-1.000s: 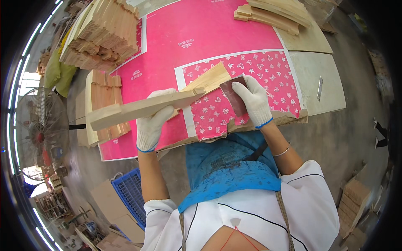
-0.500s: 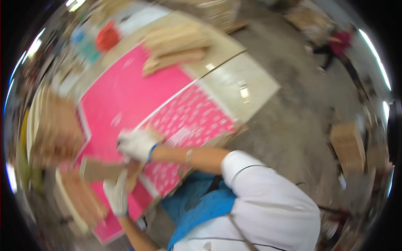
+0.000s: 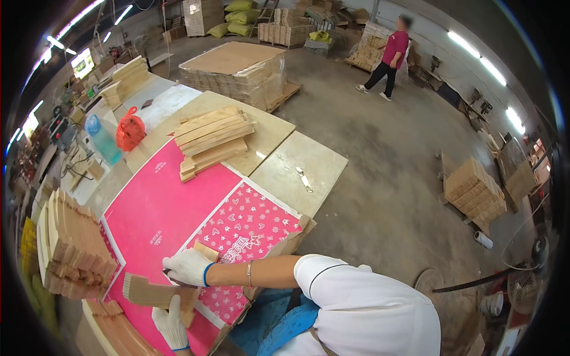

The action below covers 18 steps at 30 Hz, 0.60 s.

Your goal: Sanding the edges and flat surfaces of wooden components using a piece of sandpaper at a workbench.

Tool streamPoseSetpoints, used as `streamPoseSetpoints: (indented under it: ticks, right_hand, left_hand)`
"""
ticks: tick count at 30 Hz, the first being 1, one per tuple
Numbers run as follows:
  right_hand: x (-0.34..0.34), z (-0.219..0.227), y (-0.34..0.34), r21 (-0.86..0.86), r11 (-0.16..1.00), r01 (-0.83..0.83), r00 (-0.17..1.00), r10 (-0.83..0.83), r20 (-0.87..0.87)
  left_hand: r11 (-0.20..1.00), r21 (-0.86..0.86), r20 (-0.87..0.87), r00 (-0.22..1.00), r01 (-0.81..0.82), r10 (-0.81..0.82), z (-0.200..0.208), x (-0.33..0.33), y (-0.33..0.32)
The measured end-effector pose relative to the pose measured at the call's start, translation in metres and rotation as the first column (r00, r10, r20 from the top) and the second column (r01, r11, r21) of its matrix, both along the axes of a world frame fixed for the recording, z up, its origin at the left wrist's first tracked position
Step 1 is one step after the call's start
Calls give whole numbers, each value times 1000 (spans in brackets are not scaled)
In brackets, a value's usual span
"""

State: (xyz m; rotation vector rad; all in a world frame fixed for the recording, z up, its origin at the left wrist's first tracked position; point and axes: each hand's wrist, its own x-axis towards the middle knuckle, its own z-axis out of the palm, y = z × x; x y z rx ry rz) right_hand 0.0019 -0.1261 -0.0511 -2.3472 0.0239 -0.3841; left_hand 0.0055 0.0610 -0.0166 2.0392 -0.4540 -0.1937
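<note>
My left hand (image 3: 171,323), in a white knit glove with a blue cuff, grips a pale wooden piece (image 3: 149,292) from the near side, thumb against its face. Just beyond it, my right hand (image 3: 189,267), gloved the same way, is closed over the wood's far side. Something small and dark shows at its fingers, too hidden to name. A short wooden block (image 3: 206,251) lies beside the right hand. Beneath both hands spreads a bright pink printed sheet (image 3: 160,204), its nearer panel patterned with white hearts and crowns.
Stacked curved wooden pieces (image 3: 77,246) stand at the left, with more wood (image 3: 119,326) below them. A pile of wooden strips (image 3: 214,136) lies at the sheet's far end, near a red plastic bag (image 3: 130,129) and bluish bottle (image 3: 104,141). A person (image 3: 392,56) stands across the floor.
The view has swung upward and come into focus, so more of the workshop shows. Both hands stay at the wooden piece, with little visible shift between them.
</note>
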Motion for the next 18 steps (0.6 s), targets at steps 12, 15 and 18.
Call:
streamPoseSetpoints:
  ticks: [12,15,18]
  right_hand:
    - [-70,48,-61,669,743,20,1000,-20,-8]
    - [-47,65,-41,630,747,-211,967,63,249]
    - [-27,75,-46,107,949,-296,855,214,472]
  left_hand:
    - [889,-447,-221,975,-96,-5,27,-27,-14]
    - [872,-478,-294,955,-105,-46,24,-41,-25]
    - [857,-505,-427,893,-105,-143,19,-56,-22]
